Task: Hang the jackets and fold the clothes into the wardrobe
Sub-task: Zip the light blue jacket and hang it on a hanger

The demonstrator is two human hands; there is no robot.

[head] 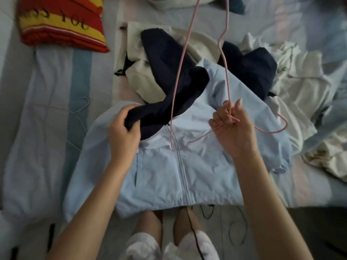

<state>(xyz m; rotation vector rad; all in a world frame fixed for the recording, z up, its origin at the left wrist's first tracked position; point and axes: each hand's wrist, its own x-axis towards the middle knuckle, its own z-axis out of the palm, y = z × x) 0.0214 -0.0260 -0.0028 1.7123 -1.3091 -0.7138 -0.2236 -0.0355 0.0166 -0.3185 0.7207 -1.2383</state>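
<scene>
Navy garment (169, 102) and pink hanger (227, 85) overlie blue jacket (159, 175).

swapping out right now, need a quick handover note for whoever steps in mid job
Left hand grips dark navy fabric at the collar of the light blue jacket; I cannot tell if it is the hood or a separate garment.
Right hand holds the pink wire hanger above the jacket.
The jacket lies flat, zipped, front up on the bed. A second hanger lies to its left, and a pile of cream, navy and white clothes lies beyond it.
Done: nothing visibly hung or folded.
Left: put the hanger in the jacket, hang it, then sort the pile. The wardrobe is out of view.
</scene>
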